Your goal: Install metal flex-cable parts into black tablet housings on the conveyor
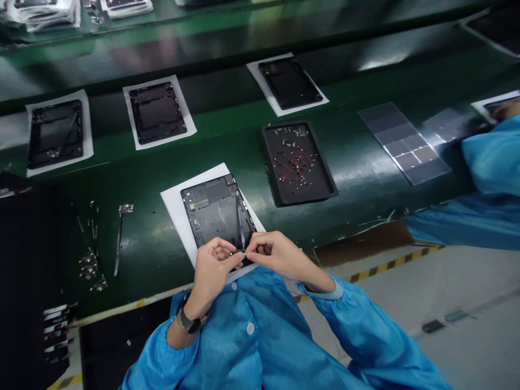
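On the green bench, one white sheet is lying at the front edge beneath one tablet housing; three fully visible housings are lying beyond open bench. One tray is sitting rightward. Left hand and right hand, fingertips nearly meeting, are pinching one circuit board.

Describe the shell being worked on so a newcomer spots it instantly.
On the green bench, find the white sheet nearest the wearer's blue coat. The flat black shell lies on it. Unlike the other shells, it has the left hand and right hand over its near end.
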`<action>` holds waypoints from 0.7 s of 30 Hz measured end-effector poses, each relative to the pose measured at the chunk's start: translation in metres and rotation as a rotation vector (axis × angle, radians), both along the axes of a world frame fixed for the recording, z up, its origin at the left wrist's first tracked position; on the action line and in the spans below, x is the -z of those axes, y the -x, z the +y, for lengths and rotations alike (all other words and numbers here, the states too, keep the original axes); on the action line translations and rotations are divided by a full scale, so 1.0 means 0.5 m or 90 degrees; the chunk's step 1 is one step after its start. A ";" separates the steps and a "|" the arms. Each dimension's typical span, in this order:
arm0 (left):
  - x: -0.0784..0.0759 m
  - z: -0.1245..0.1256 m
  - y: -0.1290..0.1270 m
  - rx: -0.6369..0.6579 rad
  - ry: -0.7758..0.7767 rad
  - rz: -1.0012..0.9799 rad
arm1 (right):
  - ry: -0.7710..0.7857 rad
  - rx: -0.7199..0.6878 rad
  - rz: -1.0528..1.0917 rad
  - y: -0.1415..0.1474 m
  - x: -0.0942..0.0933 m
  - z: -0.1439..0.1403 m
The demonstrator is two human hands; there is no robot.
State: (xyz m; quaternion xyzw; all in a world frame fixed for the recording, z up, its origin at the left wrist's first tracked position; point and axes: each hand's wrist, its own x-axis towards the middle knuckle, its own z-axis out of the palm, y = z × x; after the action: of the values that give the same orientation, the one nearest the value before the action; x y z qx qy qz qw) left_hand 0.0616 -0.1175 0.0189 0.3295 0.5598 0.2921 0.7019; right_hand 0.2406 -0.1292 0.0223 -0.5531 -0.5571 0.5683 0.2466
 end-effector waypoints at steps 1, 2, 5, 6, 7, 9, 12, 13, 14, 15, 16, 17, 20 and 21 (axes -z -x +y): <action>-0.001 0.001 0.002 0.008 0.003 -0.007 | 0.006 -0.002 0.006 -0.001 0.000 0.000; -0.002 0.003 0.004 0.019 0.008 -0.017 | 0.013 -0.005 0.014 -0.002 0.000 0.001; -0.005 0.009 0.011 0.059 0.027 -0.046 | 0.031 -0.019 0.045 -0.007 -0.003 0.004; -0.006 0.011 0.013 0.070 0.032 -0.049 | 0.036 -0.023 0.054 -0.008 -0.003 0.005; -0.006 0.013 0.015 0.079 0.035 -0.050 | 0.039 -0.026 0.062 -0.010 -0.004 0.006; -0.008 0.015 0.018 0.096 0.037 -0.048 | 0.046 -0.029 0.074 -0.011 -0.004 0.008; -0.011 0.017 0.019 0.105 0.038 -0.046 | 0.056 -0.024 0.086 -0.011 0.000 0.009; -0.012 0.017 0.018 0.105 0.039 -0.046 | 0.059 -0.022 0.088 -0.010 0.001 0.009; -0.013 0.017 0.017 0.104 0.041 -0.045 | 0.061 -0.020 0.089 -0.010 0.003 0.009; -0.014 0.017 0.016 0.102 0.041 -0.043 | 0.062 -0.017 0.090 -0.009 0.004 0.009; -0.015 0.018 0.015 0.101 0.042 -0.041 | 0.061 -0.015 0.089 -0.009 0.005 0.009; -0.015 0.018 0.014 0.100 0.043 -0.039 | 0.060 -0.015 0.090 -0.009 0.007 0.009; -0.014 0.019 0.013 0.103 0.045 -0.030 | 0.064 -0.018 0.095 -0.010 0.009 0.011; -0.013 0.020 0.013 0.106 0.045 -0.026 | 0.067 -0.019 0.097 -0.010 0.010 0.012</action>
State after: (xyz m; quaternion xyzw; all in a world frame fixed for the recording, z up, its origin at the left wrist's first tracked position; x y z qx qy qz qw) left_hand 0.0553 -0.1078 0.0253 0.3439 0.5258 0.2194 0.7464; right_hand 0.2459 -0.1234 0.0174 -0.5120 -0.5143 0.6409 0.2501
